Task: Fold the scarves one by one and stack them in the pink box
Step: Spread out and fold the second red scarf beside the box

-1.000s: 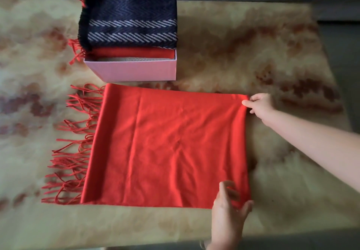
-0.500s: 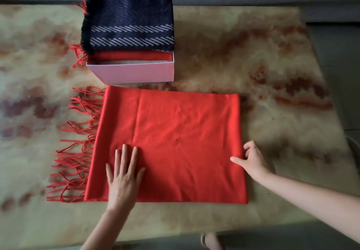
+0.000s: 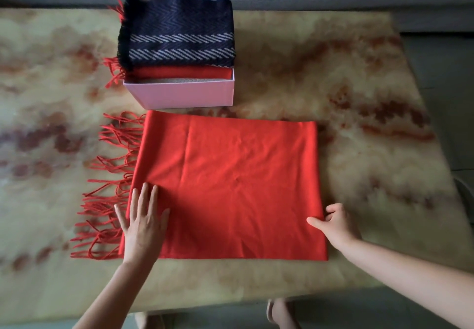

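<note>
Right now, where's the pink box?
Head view, upper left: the pink box stands on the table just beyond the flat red scarf, a dark striped scarf on top.

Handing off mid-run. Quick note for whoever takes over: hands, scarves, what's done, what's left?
Left hand: flat, pressing the near left part of the red scarf on the table.
Right hand: pinches that scarf's right edge, thumb on top.
Pink box: behind the scarf, holding a navy scarf stacked on a second red scarf.
Done: at least two scarves boxed; red scarf partly folded, fringe out to the left.
Left: finish folding it and put it on the stack.
</note>
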### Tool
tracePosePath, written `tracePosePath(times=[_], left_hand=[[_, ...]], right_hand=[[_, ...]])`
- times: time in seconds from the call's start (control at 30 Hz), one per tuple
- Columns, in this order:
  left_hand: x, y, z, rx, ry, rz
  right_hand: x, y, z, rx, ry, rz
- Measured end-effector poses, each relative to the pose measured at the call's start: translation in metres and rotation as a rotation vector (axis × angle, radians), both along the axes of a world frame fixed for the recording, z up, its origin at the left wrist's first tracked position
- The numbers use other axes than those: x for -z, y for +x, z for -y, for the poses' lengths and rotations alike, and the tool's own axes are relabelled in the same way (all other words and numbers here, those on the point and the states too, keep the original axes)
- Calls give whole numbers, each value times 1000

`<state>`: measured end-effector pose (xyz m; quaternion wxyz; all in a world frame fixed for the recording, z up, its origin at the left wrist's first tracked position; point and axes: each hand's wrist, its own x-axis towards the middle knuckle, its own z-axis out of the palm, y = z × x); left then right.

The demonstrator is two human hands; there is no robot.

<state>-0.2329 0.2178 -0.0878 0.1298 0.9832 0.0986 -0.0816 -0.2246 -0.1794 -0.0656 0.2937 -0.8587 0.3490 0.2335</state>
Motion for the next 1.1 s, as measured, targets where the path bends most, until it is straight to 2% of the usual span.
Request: tracePosePath(times=[0.1,0.2,0.27,0.37,0.47,0.6,0.73,0.97,1.1], left_hand=[[-13,20,24,23,-76,94],[-18,50,70,153,-227,118],[-20,72,106,281,-277,64],[-26,94,161,449,-215,-98],[-36,111,204,391,-243,-107],[-46,131,253,400,-346,-180],[-51,148,296,376,-307,-209],[-41,157,327,260,-182,-191],[-36,160,338,210,-138,-162]], right_hand=[[5,-13,0,161,90,31],[7,-24,3,213,124,8],[4,-28,7,208,102,-18],[-4,-36,11,128,28,-64],[-12,-46,13,104,52,-74],[-21,-53,20,230,372,10],[-26,-52,33,214,558,5],[-20,-57,32,296,765,-62],[-20,-59,32,253,795,-83]])
